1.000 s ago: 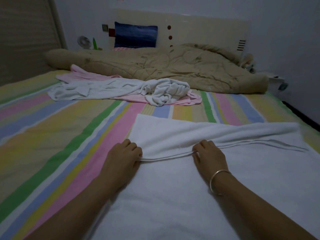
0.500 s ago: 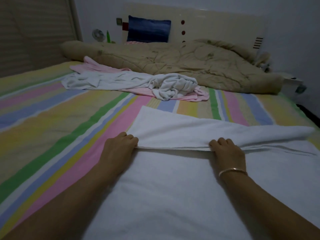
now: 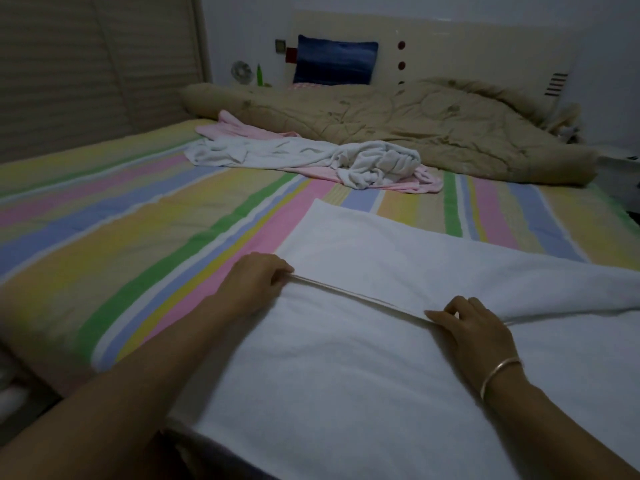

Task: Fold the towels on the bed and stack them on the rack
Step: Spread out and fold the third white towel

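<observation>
The left hand [image 3: 254, 284] and right hand [image 3: 472, 329] each pinched the towel [image 3: 346, 375] by its hem on the bed [image 3: 138, 237]; soft, limp and probably light, it seemed best gripped along that edge.

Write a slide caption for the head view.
The left hand and right hand pinch the folded edge of a white towel on the striped bed; crumpled towels lie behind.

On bed [image 3: 121, 237], nearest: flat towel [image 3: 346, 375], far part folded back over it. Fold edge held by left hand [image 3: 256, 285] at left end, right hand [image 3: 474, 327] at right. Behind it – towel heap [image 3: 346, 161], then quilt [image 3: 415, 126], then pillow [image 3: 336, 64] against headboard [image 3: 485, 46].
</observation>
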A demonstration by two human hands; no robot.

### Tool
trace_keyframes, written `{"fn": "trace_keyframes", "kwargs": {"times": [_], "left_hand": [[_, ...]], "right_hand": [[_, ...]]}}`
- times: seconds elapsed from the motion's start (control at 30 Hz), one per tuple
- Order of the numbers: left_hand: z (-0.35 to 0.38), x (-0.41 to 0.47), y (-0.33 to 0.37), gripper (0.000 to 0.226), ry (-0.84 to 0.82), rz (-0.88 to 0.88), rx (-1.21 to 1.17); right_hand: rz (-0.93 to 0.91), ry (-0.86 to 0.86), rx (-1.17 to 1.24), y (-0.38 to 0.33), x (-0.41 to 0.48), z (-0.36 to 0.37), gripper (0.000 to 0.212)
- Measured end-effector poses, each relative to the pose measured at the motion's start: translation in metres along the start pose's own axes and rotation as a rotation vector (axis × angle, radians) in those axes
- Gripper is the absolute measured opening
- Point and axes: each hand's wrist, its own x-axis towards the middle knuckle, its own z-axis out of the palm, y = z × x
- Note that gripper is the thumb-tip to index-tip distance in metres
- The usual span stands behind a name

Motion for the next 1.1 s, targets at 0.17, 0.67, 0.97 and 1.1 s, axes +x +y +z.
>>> {"fn": "trace_keyframes", "kwargs": {"times": [0.17,0.67,0.97,1.1], "left_hand": [[-0.020,-0.010,-0.013,0.044,-0.021,0.172,0.080],[-0.004,-0.060,-0.005,0.033,0.067,-0.558,0.010],[-0.022,-0.067,-0.010,0.033,-0.209,-0.627,0.012],[-0.051,-0.093,-0.019,0.050,-0.504,-0.612,-0.234]], "right_hand": [[0.004,0.023,0.035,-0.013,-0.002,-0.009,0.045],[0.067,-0.063,-0.057,-0.019,-0.016,0.004,0.053],[0.080,-0.071,-0.049,-0.022,-0.017,0.004,0.048],[0.084,-0.071,-0.038,-0.021,-0.017,0.006,0.047]]}}
